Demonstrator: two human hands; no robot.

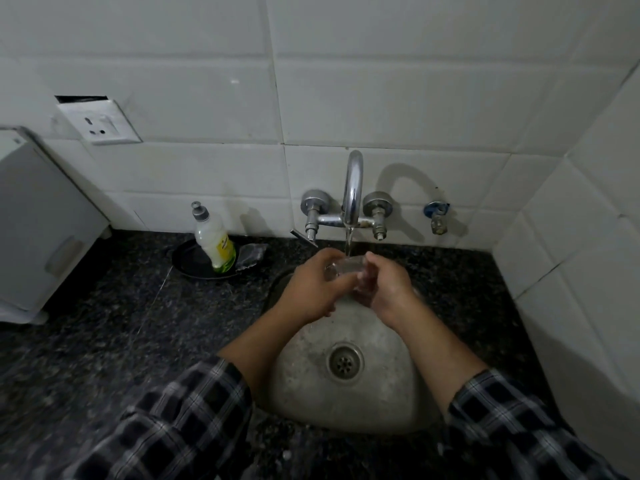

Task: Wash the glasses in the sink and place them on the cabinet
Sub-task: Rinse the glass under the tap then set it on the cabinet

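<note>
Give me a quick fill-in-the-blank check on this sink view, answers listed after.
1. The left hand and right hand hold the glass under running ____.
2. The soap bottle stands in a dark dish, to the ____ of the tap.
3. The tap is fixed to the tiled ____, not the counter.
Missing words: water; left; wall.
</note>
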